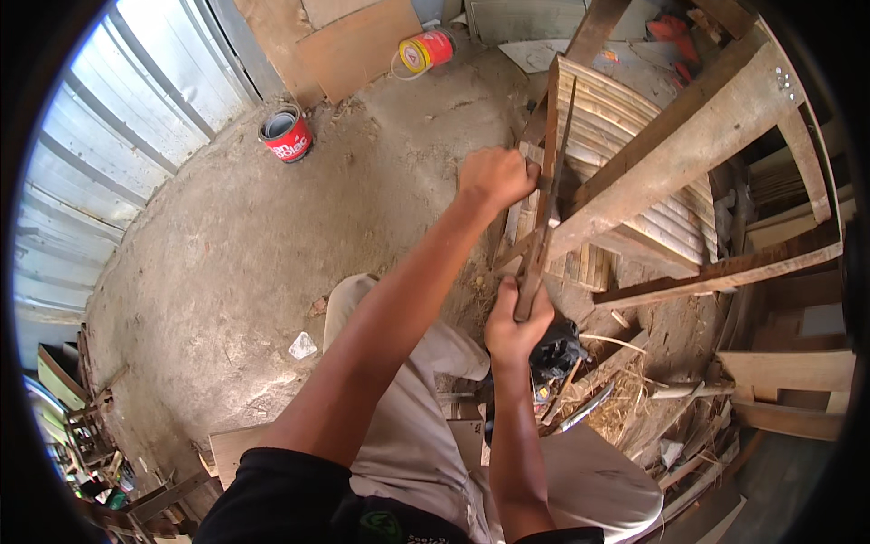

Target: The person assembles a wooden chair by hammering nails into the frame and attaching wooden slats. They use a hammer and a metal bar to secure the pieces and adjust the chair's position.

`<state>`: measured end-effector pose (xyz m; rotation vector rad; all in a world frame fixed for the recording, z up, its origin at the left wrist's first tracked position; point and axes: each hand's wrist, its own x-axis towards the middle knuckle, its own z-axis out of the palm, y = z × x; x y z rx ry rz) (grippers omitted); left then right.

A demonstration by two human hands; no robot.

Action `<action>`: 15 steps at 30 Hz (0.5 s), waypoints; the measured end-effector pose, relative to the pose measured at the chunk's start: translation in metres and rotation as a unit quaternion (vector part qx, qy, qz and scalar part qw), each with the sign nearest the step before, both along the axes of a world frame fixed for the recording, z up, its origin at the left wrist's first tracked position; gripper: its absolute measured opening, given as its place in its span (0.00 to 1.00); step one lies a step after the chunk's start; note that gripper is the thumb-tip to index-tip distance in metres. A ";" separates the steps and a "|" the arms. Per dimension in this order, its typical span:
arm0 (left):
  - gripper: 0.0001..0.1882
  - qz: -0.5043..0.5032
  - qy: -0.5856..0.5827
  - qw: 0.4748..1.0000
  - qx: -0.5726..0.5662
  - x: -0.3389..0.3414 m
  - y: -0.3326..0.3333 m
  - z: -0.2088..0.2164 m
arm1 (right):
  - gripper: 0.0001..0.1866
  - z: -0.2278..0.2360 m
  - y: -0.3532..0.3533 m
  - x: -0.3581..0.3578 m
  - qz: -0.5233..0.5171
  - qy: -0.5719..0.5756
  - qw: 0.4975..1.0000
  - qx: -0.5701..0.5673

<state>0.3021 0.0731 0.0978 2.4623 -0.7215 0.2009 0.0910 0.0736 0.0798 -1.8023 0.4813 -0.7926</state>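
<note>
My right hand [518, 325] is closed round the wooden handle of a long, dark-bladed tool [559, 161]. Its blade is seen nearly edge-on, pointing away from me, so I cannot tell whether it is a knife or a saw. My left hand [498, 178] is closed on the edge of a wooden frame [552, 109], left of the blade and touching or very close to it. Bamboo slats [616, 118] lie side by side across this frame. Over them a thick wooden beam [671, 159] slants up to the right. My left fingertips are partly hidden.
A red paint can [286, 136] stands on the dirt floor [227, 236]; a red and yellow can [428, 53] lies farther back. Corrugated metal sheets [109, 118] wall the left side. Wood shavings [616, 403] and a black plastic bag [560, 352] lie beside my right forearm. Wooden furniture parts [788, 367] crowd the right.
</note>
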 end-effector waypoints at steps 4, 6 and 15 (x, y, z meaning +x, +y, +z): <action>0.23 -0.016 -0.003 1.000 0.017 0.004 -0.001 -0.001 | 0.06 -0.005 0.026 -0.071 -0.026 0.026 0.999 0.014; 0.22 -0.012 -0.001 1.000 0.020 0.004 -0.002 -0.003 | 0.07 -0.005 0.052 -0.131 0.009 0.046 0.997 -0.056; 0.22 -0.005 -0.010 1.000 0.003 0.001 -0.002 -0.001 | 0.07 0.004 -0.001 -0.008 -0.023 0.001 1.000 -0.013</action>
